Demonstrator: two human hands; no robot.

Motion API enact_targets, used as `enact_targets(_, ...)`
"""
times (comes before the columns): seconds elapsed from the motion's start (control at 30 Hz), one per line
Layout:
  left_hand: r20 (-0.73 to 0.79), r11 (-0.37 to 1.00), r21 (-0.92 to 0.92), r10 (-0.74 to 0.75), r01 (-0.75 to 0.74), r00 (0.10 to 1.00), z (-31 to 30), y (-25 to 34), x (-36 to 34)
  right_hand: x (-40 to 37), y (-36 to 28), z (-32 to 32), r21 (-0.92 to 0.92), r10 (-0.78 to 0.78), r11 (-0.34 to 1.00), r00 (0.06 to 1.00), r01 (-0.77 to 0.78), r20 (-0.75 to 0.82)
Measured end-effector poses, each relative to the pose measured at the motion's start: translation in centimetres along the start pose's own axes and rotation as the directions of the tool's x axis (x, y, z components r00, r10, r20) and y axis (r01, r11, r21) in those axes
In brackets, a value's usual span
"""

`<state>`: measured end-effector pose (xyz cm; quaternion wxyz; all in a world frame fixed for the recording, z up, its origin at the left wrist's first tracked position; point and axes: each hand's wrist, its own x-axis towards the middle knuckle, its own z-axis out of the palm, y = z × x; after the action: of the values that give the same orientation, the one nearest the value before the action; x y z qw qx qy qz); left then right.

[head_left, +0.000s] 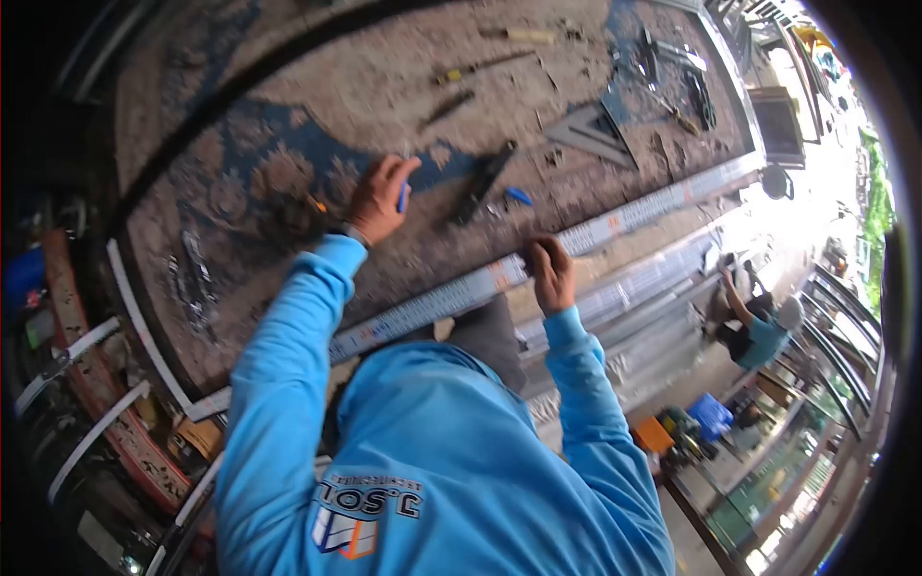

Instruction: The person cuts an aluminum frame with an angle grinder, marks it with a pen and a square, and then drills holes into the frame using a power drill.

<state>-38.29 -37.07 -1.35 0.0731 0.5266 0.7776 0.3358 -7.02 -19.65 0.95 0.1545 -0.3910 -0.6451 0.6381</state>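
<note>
My left hand [379, 200] is closed over the carpeted tabletop, around a slim blue pen-like object [403, 198] that is partly hidden by the fingers. My right hand [551, 274] has its fingers curled over the metal edge strip [447, 299] that runs along the near side of the table and bears printed film. Between the hands, on the carpet [437, 230], lie a dark long-bodied tool [486, 182] and a small blue piece [519, 196].
A triangular square [597, 134], a yellow-handled screwdriver [480, 67] and several other tools lie toward the far right. Silvery metal lengths [624, 307] lie beside the table. Another person [764, 326] crouches at the right. Metal profiles [106, 437] stand at the left.
</note>
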Motion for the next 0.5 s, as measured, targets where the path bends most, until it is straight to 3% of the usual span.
enact_targets(0.13,0.055,0.997,0.076,-0.028,0.024,0.998,-0.3,-0.4,0.5,-0.8,-0.3,-1.4,-0.04,0.143,0.989,0.99,-0.143,-0.008)
enact_targets(0.27,0.127,0.999,0.044,-0.022,0.016,0.992,-0.4,-0.9,-0.2,-4.4,1.9,-4.4,0.086,0.275,0.959,0.959,-0.268,-0.069)
enact_targets(0.37,0.274,0.984,0.178,-0.047,-0.003,0.961,-0.4,-1.0,-0.4,-6.6,4.0,-5.2,-0.066,0.122,0.988,0.974,-0.137,-0.191)
enact_targets(0.43,0.302,0.998,0.064,-0.029,0.01,0.953,-2.1,0.9,0.7,-7.1,4.1,-5.2,0.004,0.178,0.983,0.938,-0.185,-0.296)
enact_targets(0.5,0.255,0.998,0.026,-0.054,0.049,0.965,-3.4,2.0,2.7,-7.1,4.0,-6.6,0.233,0.275,0.946,0.936,-0.224,-0.22)
